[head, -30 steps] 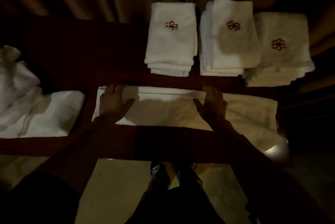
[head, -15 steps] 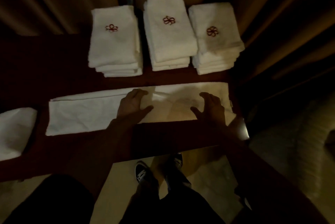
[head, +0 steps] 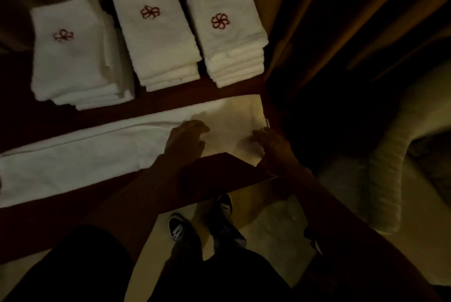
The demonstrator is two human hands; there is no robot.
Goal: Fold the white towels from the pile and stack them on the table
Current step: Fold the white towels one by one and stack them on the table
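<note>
Head view: the long white towel (head: 97, 155) lies in a strip across the dark table (head: 219, 172), just before three folded stacks (head: 156, 33). The left hand (head: 185, 138) rests on it, fingers loose. The right hand (head: 271, 145) touches its end at the table corner — too dark to tell if it pinches. A fast pull could open the strip or drag it off.

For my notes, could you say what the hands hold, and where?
The left hand and right hand rest on the long towel, right end; grip cannot be told.
</note>
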